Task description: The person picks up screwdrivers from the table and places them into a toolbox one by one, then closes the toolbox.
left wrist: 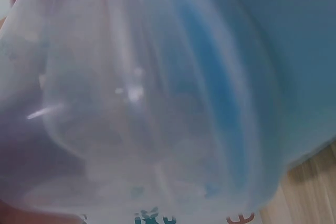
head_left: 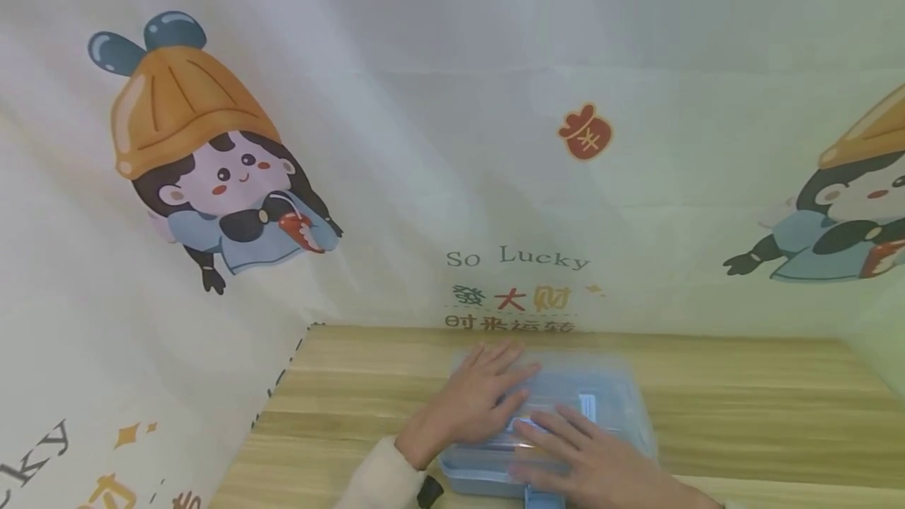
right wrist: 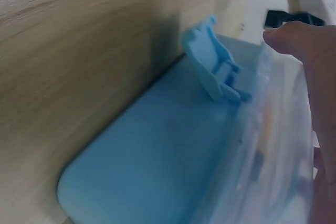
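Observation:
A blue storage box with a translucent lid sits on the wooden table. My left hand rests on the lid's left side, fingers straight and spread. Over the front right part of the lid lies my right hand, its fingers extended too. A blue latch at the front sticks outward from the box wall in the right wrist view. The left wrist view shows the clear lid close up and blurred. What lies inside the box is only dimly seen through the plastic.
The wooden table extends to both sides of the box. Behind it hangs a pale printed cloth with cartoon figures and lettering, and more cloth runs along the left edge. A small black object is at the left wrist.

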The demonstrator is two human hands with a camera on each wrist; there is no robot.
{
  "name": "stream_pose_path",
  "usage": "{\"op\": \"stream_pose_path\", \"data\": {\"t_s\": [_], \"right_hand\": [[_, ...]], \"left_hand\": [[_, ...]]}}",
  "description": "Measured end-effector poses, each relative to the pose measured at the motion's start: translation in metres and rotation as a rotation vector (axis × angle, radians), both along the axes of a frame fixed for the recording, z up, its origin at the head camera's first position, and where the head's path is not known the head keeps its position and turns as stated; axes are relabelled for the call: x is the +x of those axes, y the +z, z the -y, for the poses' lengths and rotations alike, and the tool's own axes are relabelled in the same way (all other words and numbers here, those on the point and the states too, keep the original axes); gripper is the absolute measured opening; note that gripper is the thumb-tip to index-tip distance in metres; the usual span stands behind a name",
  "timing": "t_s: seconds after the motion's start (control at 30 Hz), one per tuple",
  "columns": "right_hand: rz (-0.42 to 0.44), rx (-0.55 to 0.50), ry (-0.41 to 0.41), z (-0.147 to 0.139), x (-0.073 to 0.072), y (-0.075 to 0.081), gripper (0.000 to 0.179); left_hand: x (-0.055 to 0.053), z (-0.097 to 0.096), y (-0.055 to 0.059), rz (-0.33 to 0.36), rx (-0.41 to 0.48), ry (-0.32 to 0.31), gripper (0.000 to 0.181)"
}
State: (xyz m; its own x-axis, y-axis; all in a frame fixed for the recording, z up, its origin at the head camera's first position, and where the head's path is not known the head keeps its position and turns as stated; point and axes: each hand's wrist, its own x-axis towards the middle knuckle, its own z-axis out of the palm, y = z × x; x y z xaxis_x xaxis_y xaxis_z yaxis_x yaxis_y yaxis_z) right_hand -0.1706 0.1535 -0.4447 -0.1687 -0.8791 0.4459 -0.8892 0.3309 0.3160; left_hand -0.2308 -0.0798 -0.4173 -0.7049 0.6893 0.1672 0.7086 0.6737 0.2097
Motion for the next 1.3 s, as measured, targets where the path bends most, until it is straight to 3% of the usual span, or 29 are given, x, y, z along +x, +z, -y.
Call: {"op": "stream_pose_path", "data": {"t_s": [0.13, 0.3, 0.57, 0.77, 1.03, 1.3], "right_hand": [[-0.123, -0.023, 0.039, 0.008, -0.001, -0.011, 0.073], [-0.151, -0.057, 0.023, 0.013, 0.001, -0.022, 0.068], [-0.189, -0.064, -0.092, 0.018, 0.009, -0.037, 0.069], [-0.204, -0.077, -0.124, 0.020, 0.011, -0.040, 0.068], [-0.167, -0.087, -0.071, 0.019, 0.009, -0.038, 0.070], [-0.093, -0.165, 0.096, 0.016, 0.005, -0.030, 0.067]], "left_hand": [[0.001, 0.000, 0.001, -0.006, -0.019, -0.012, 0.047], [0.001, 0.000, 0.000, -0.013, -0.036, -0.007, 0.047], [0.001, -0.001, -0.001, -0.033, -0.039, -0.002, 0.048], [0.002, -0.001, 0.000, -0.039, -0.052, 0.012, 0.048], [0.003, 0.000, -0.001, -0.023, -0.048, 0.011, 0.048], [0.002, -0.001, 0.000, 0.000, -0.047, 0.025, 0.048]]}}
